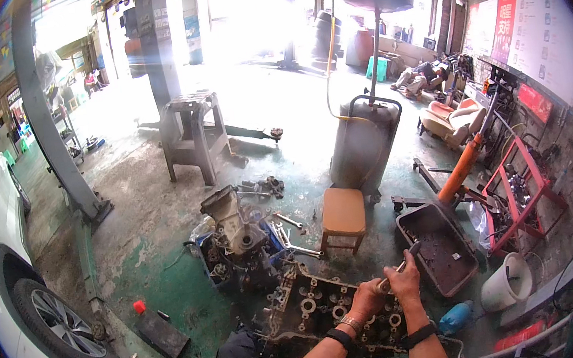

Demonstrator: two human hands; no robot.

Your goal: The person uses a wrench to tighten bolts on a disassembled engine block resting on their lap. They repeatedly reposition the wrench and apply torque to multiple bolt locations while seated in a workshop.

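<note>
Right hand (404, 280): we're clamped on the bar-like tool (383, 286), close to its dark upper end.
Left hand (363, 302): fingers curled together round the tool's lower end, steadying it.
Engine block (322, 307): right below both our hands, rings facing up.
Tool tip: hidden; we can't tell what it meets.
Good form: we'd best keep pressure even, the bar aligned, knuckles clear of metal edges.
</note>
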